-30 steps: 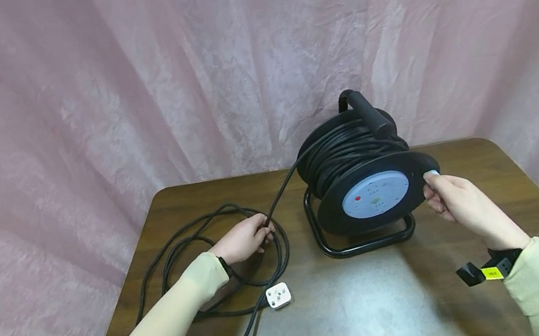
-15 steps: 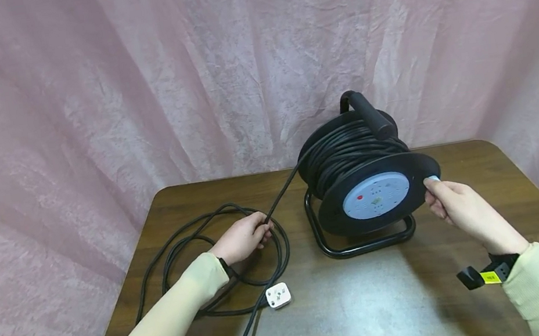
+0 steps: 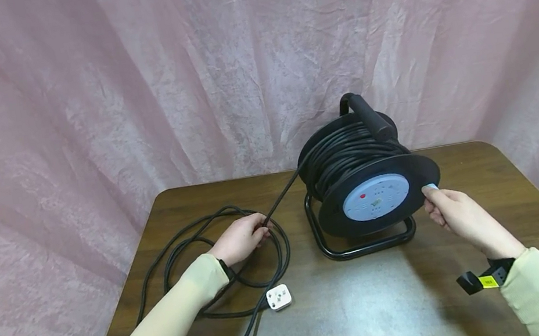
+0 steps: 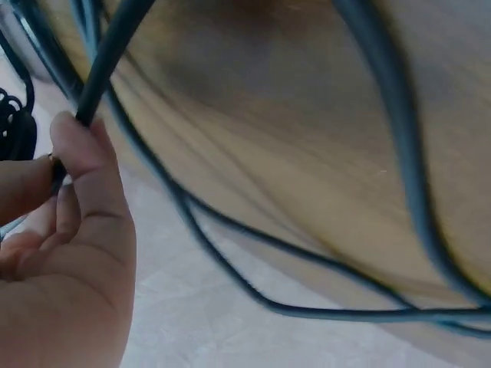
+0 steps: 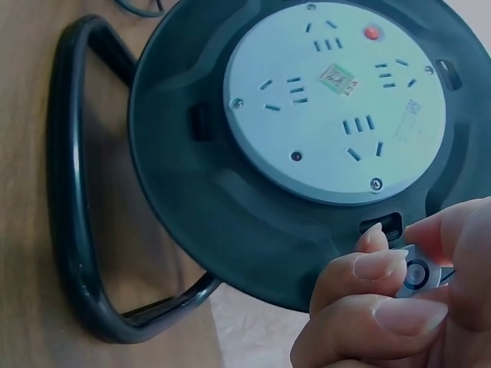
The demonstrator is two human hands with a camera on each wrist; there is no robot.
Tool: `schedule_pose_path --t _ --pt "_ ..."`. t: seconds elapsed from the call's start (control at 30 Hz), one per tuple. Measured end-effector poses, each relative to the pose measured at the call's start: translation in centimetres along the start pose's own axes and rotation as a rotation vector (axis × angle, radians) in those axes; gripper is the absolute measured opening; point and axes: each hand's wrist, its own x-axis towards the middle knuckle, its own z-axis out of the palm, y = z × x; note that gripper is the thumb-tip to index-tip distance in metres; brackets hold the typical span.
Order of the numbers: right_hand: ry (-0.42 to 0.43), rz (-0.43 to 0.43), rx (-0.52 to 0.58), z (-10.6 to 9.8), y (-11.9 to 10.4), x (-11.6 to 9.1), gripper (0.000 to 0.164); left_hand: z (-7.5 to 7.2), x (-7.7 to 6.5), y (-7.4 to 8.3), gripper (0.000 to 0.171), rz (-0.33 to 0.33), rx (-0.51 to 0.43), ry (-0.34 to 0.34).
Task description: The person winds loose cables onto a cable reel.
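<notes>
A black cable reel stands on its tubular frame, wound with many turns of cable. Its round pale-blue socket panel has a red button. At the flange's edge my right hand pinches a small grey-blue crank knob between thumb and fingers. Left of the reel, my left hand pinches the black cable, which runs taut from there up to the drum. The left wrist view shows that cable passing between thumb and index finger.
Loose cable loops lie on the wooden table around and under the left hand. Beside them sits a white plug. A carry handle rises over the reel. Pink curtains hang behind the table.
The right hand has moved slightly downward with the knob, and the reel's flange and socket panel have turned a little clockwise. The left hand stays almost in place on the cable.
</notes>
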Motion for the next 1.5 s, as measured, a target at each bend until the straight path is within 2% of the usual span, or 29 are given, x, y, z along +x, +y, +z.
schedule_pose_path --t 0.27,0.47,0.67,0.87,1.1,1.27,1.5 --pt "-0.024 0.021 0.013 0.6 0.9 0.1 0.062 -0.1 -0.1 -0.2 0.017 -0.022 0.09 0.027" --pt "-0.059 0.051 0.009 1.0 1.4 0.3 0.063 0.1 -0.3 -0.3 0.022 -0.05 0.166 0.02" --pt "-0.065 0.059 -0.002 1.5 1.6 0.4 0.063 0.1 -0.3 -0.2 0.021 -0.031 0.159 0.018" --pt "-0.092 0.062 0.032 2.3 2.1 0.6 0.061 0.3 -0.4 -0.4 0.021 -0.065 0.101 -0.018" --pt "-0.116 0.088 0.008 3.9 2.6 0.8 0.064 0.4 -0.8 -0.6 0.023 -0.059 0.11 -0.039" --pt "-0.125 0.097 0.001 4.8 2.8 1.0 0.065 0.2 -0.8 -0.3 0.027 -0.067 0.064 -0.028" --pt "-0.145 0.106 0.034 5.7 3.1 1.3 0.062 0.3 -0.8 -0.2 0.032 -0.055 0.092 -0.011"
